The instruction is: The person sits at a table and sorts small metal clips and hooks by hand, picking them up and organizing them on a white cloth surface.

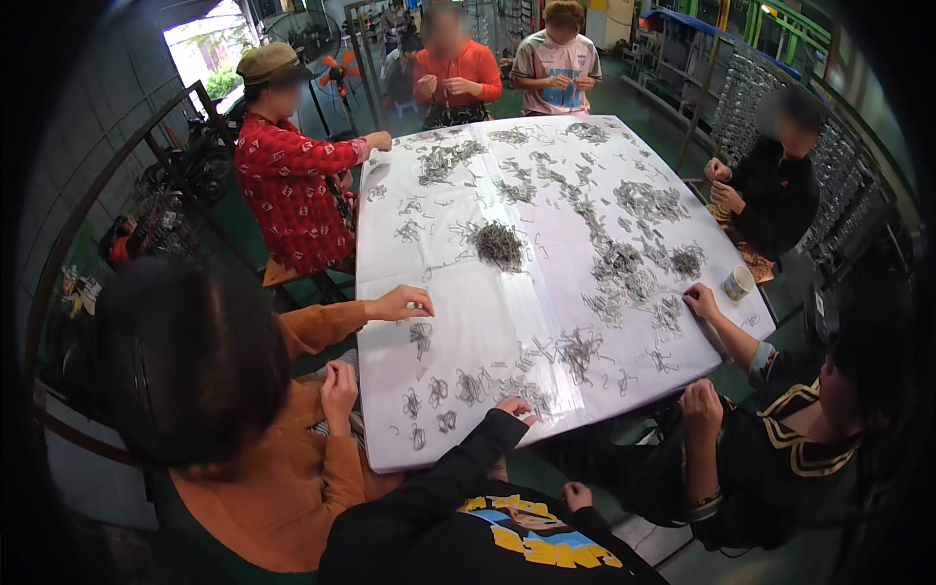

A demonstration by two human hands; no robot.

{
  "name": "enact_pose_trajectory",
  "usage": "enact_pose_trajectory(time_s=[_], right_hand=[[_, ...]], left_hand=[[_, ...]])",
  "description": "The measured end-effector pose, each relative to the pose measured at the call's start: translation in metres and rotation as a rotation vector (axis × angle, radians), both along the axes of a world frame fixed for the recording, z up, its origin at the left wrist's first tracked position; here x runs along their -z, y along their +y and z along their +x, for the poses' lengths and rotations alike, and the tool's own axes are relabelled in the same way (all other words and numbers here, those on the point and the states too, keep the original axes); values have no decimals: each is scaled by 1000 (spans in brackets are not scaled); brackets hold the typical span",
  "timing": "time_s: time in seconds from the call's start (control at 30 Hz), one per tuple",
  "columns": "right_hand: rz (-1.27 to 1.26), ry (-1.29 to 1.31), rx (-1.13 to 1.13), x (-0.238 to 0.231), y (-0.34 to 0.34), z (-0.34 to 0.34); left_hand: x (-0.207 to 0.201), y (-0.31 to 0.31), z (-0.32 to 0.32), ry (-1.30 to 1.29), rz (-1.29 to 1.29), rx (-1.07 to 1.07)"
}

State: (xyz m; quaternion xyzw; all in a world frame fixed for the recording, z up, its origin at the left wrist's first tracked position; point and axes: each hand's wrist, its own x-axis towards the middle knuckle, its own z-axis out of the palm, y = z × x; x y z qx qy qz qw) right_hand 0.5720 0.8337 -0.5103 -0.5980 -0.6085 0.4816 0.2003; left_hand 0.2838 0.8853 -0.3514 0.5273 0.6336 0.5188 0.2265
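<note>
My left hand (pixel 514 405) reaches out on a black sleeve and rests at the near edge of a table under a white sheet (pixel 458 322). Its fingers curl among small grey bent wire pieces (pixel 468 387); whether it grips one is not visible. Below the table edge, my right hand (pixel 577 495) is a closed fist near my black shirt with a yellow print (pixel 531 536). A dense heap of wire pieces (pixel 499 244) lies in the table's middle, and more heaps (pixel 624 265) are scattered to the right.
Several other people sit round the table. An orange-sleeved hand (pixel 402 302) rests on the sheet at left, and a neighbour's hand (pixel 700 300) at right. A paper cup (pixel 738 283) stands on the right edge. Metal racks (pixel 741 97) are at back right, a fan (pixel 338 70) behind.
</note>
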Motion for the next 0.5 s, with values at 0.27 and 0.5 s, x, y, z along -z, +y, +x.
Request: enact_pose_trajectory(time_s=[0.27,0.5], right_hand=[[-48,-274,-136,-77,-21,67],[-803,1867,197,-248,212,64]], left_hand=[[-3,7,-26,-9,-76,-88],[1,17,-32,-90,-99,-86]])
